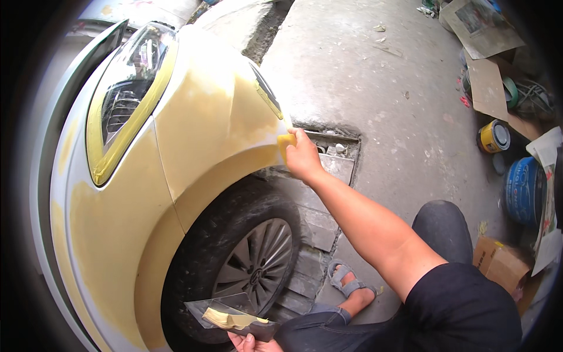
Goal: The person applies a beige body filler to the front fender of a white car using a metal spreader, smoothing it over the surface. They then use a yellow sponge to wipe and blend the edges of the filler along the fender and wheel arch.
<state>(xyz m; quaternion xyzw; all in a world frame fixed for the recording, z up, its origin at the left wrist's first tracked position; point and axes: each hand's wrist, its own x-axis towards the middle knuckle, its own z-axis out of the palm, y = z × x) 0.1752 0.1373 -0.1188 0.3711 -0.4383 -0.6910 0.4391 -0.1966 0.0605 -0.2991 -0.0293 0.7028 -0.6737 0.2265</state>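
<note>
My right hand (302,152) grips a small yellow flat pad (286,145) at the edge of the car body panel (146,229), which has patchy pale-yellow coating. Near the bottom, my left hand (252,343) holds a dark piece (264,331) with a clear plate (211,308) and cream-yellow paste (226,318) on it, just in front of the wheel (255,252). Yellow tape frames the lamp (126,100) on the left and a narrow dark opening (264,88) above my right hand.
A recessed channel (340,167) with grey slabs runs through the concrete floor (399,146) under the car. Along the right lie cardboard (487,82), a yellow tin (494,138), a blue bucket (522,188), a brown box (498,264) and loose cables (533,97). My sandalled foot (352,284) stands beside the wheel.
</note>
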